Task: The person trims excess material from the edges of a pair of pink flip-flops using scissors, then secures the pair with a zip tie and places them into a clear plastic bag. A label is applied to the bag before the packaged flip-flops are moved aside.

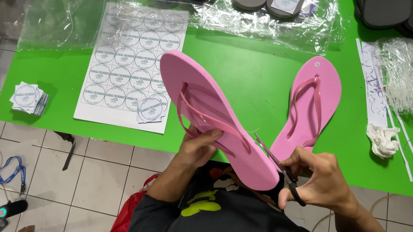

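Two pink sandals: left hand grips one, light, flexible foam; right clasps scissors at 4 o'clock.

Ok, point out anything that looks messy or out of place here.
A sticker lies loose and crooked on the sticker sheet. Crumpled clear wrap and a white tangle of plastic ties spread across the green table.

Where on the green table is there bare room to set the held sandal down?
The widest bare patch of the green table lies between the sticker sheet and the pink sandal lying flat. A smaller strip sits left of the sheet, above the sticker stack. The far edge and right side are crowded with plastic bags and white string.
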